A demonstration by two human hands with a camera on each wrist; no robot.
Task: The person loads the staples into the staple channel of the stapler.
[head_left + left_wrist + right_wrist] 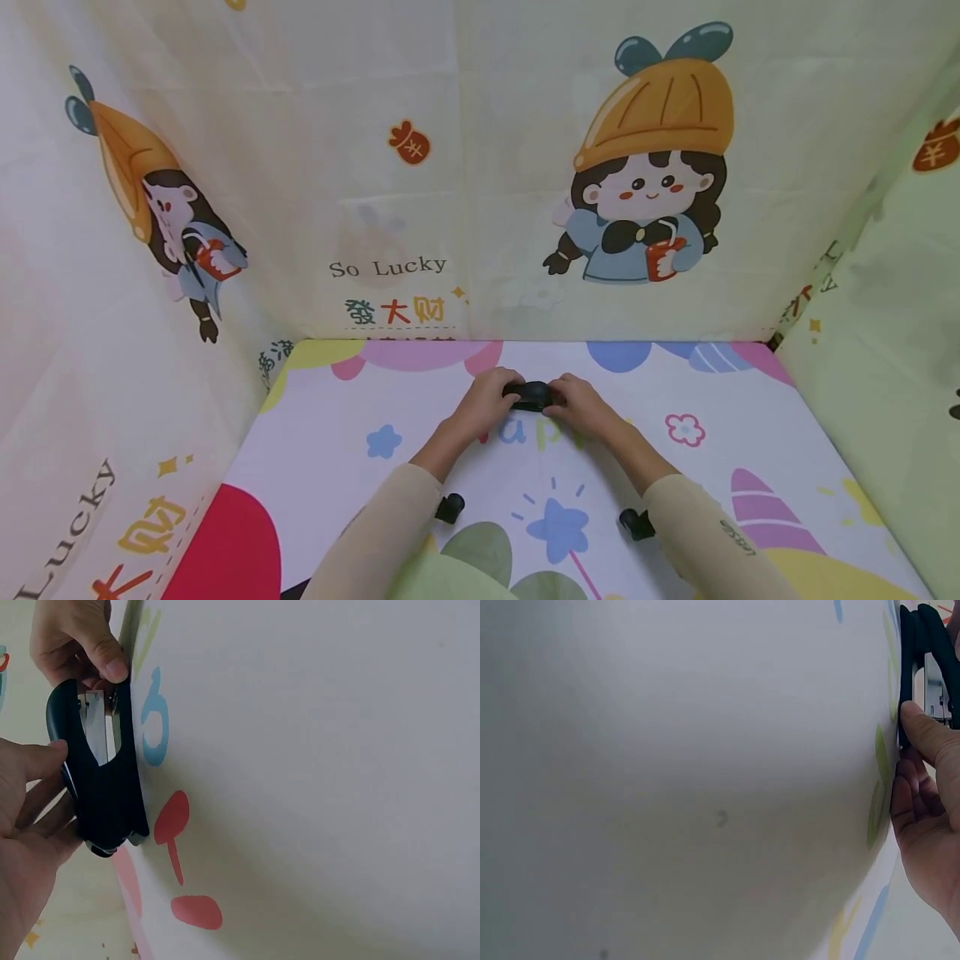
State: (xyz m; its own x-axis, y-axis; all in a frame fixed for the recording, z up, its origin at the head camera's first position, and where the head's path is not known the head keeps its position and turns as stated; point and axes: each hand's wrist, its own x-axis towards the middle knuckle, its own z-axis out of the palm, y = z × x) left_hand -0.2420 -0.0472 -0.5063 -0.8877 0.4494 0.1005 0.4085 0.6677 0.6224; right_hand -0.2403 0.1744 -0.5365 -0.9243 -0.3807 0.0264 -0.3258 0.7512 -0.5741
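A black stapler (534, 395) sits on the printed tabletop between both hands, far from the body. My left hand (486, 404) grips its left end. In the left wrist view the thumb of that left hand (30, 825) lies on the upper handle of the stapler (112, 795), fingers on its far side. My right hand (581, 406) pinches the other end, with its thumb on the base, as the right wrist view shows of the right hand (937, 802). Metal parts show in the opening between the stapler's handle and base.
The tabletop (330, 467) has a white cloth with colourful prints. Pale printed curtains (510, 183) stand behind it and on both sides. Small black wrist devices (450, 508) show at the beige sleeves (397, 517).
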